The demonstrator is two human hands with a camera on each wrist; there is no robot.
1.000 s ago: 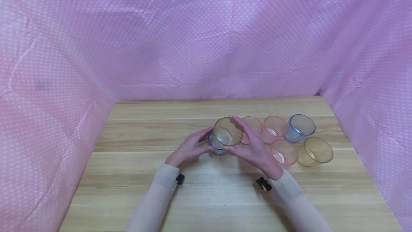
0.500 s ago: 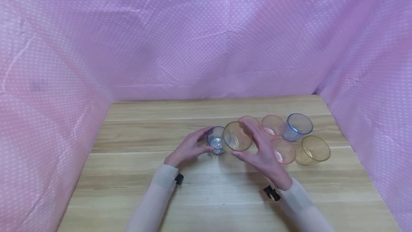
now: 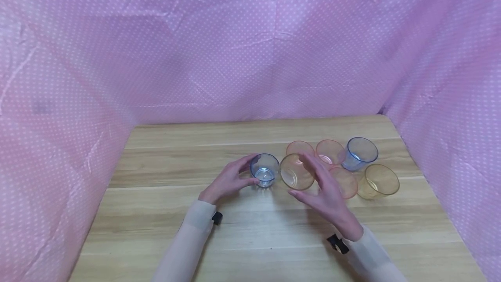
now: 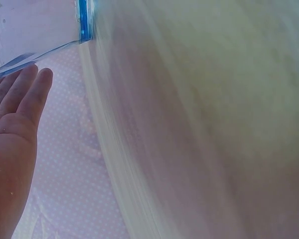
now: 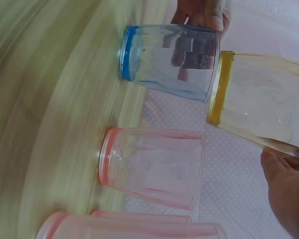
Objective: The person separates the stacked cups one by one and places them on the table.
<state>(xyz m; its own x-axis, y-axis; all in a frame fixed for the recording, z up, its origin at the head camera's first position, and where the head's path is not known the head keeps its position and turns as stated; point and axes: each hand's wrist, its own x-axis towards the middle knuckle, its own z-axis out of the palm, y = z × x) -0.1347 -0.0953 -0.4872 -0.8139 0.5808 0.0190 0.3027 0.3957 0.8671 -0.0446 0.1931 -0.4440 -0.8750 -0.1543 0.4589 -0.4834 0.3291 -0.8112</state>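
Observation:
My left hand (image 3: 230, 180) grips a clear blue cup (image 3: 264, 169) by its left side, thumb in front and fingers behind. The cup stands upright on the table. To its right, my right hand (image 3: 326, 195) holds a clear yellow cup (image 3: 291, 176) between thumb and fingers. In the right wrist view, that yellow cup (image 5: 261, 94) is up off the table, its base about level with the rim of the blue cup (image 5: 157, 62). In the left wrist view, fingers (image 4: 32, 97) lie along the blue cup (image 4: 35, 30).
On the wooden table (image 3: 176, 151), a pink cup (image 3: 299, 146), a second pink cup (image 3: 330, 149) and a third pink cup (image 3: 346, 182) stand at the right. Beyond them are another blue cup (image 3: 361, 151) and another yellow cup (image 3: 379, 182). Pink dotted cloth (image 3: 235, 55) surrounds the table.
My right hand has carried the yellow cup from over the blue cup to the right and slightly nearer me. My left hand has kept its hold on the blue cup in nearly the same place.

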